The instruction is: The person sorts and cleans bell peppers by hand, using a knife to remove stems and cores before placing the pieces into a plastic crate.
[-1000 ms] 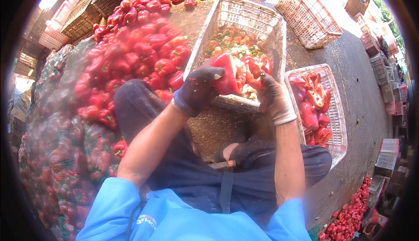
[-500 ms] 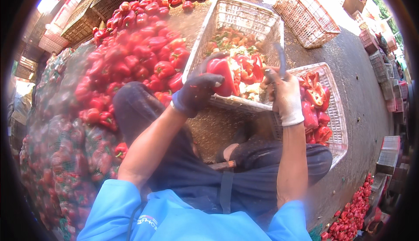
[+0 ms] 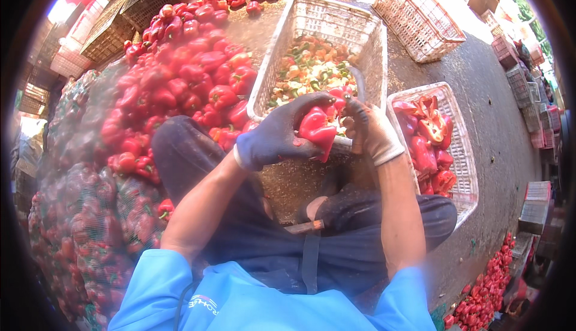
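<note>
My left hand (image 3: 277, 134), in a dark blue glove, grips a red bell pepper (image 3: 318, 128) over the near rim of a white plastic basket (image 3: 360, 25). My right hand (image 3: 373, 133), in a pale glove, holds a knife (image 3: 358, 85) whose curved blade rises just right of the pepper. The basket holds cut pepper cores and scraps (image 3: 306, 67) in green, white and orange. A second white basket (image 3: 462, 151) to the right holds red pepper pieces (image 3: 429, 139).
A big heap of whole red peppers (image 3: 180, 79) lies on the ground to my left, with mesh sacks of peppers (image 3: 78, 211) nearer. An empty white basket (image 3: 423, 7) and dark crates (image 3: 108, 25) stand further off. More peppers (image 3: 486, 283) lie at lower right.
Both hands have drawn back toward me, from over the scrap basket to its near rim. The knife has swung from beside the pepper to upright at its right side.
</note>
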The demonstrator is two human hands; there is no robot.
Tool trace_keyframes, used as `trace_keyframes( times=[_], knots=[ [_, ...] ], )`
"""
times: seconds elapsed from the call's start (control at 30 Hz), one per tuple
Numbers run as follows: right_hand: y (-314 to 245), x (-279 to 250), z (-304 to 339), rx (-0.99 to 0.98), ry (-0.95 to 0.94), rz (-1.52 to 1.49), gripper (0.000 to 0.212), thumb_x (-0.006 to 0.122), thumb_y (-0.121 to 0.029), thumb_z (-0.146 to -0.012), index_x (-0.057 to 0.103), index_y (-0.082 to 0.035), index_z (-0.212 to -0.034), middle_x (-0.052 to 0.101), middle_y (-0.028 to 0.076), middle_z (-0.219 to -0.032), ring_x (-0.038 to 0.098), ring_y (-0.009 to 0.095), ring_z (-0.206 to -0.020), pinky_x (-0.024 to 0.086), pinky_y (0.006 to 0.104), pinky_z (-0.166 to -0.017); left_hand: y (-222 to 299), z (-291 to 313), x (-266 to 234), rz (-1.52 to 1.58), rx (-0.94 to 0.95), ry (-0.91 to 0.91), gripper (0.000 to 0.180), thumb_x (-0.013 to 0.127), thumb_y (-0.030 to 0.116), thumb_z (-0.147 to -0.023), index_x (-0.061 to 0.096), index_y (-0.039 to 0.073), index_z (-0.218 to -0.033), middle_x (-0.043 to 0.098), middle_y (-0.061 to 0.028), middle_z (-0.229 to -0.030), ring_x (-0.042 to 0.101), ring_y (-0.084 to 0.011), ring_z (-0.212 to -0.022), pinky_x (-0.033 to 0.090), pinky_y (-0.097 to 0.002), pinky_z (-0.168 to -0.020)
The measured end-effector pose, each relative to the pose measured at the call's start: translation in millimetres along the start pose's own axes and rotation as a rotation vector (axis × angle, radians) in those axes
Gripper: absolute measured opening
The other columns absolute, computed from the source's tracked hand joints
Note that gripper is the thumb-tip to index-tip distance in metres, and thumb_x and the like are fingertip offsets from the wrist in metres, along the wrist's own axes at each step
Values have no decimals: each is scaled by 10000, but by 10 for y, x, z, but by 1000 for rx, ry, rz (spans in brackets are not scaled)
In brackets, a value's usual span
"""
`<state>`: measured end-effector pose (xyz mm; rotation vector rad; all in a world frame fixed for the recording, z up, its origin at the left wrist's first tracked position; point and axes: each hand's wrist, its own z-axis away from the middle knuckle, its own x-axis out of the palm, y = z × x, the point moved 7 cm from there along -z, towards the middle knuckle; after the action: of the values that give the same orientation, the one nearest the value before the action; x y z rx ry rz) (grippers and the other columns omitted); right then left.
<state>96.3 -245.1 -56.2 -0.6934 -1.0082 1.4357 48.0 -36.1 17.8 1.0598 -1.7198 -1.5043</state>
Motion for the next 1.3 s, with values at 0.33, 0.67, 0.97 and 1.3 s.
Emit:
trace_keyframes(
  times=[0.33, 0.67, 0.97, 1.3],
  knots=[
    [310, -87, -453, -249, -303, 113, 199, 716, -298, -1042, 680, -102, -1025, 640, 9, -818, 594, 127, -648, 503, 263, -592, -147, 41, -128, 163, -87, 45, 975, 888, 187, -765, 431, -5, -1605, 599, -109, -1454, 587, -177, -1311, 494, -360, -1133],
    [9, 34, -247, -571, -309, 205, 418, 728, -280, -994, 686, 11, -1291, 771, 136, -1163, 749, 249, -1013, 626, 382, -910, -610, 240, -559, -147, 240, 339, 325, 671, -70, -952, 633, 51, -1251, 662, -186, -1385, 669, -275, -1272, 577, -411, -1050],
    [-372, 21, 56, -779, -78, 616, 430, 705, -317, -979, 679, -43, -1309, 753, 111, -1180, 725, 263, -1056, 612, 397, -929, -470, 152, -355, 1208, -168, 348, 359, 658, 22, -1000, 631, 55, -1356, 682, -134, -1356, 665, -244, -1276, 549, -381, -1117],
    [-805, -180, 442, -846, 62, 719, 321, 655, -247, -1023, 649, -63, -1286, 726, 68, -1232, 687, 208, -1103, 548, 355, -979, -532, 12, -318, 1289, -46, 384, 458, 656, 327, -977, 611, 117, -1382, 650, -136, -1378, 635, -402, -1324, 457, -693, -1184]
  ],
)
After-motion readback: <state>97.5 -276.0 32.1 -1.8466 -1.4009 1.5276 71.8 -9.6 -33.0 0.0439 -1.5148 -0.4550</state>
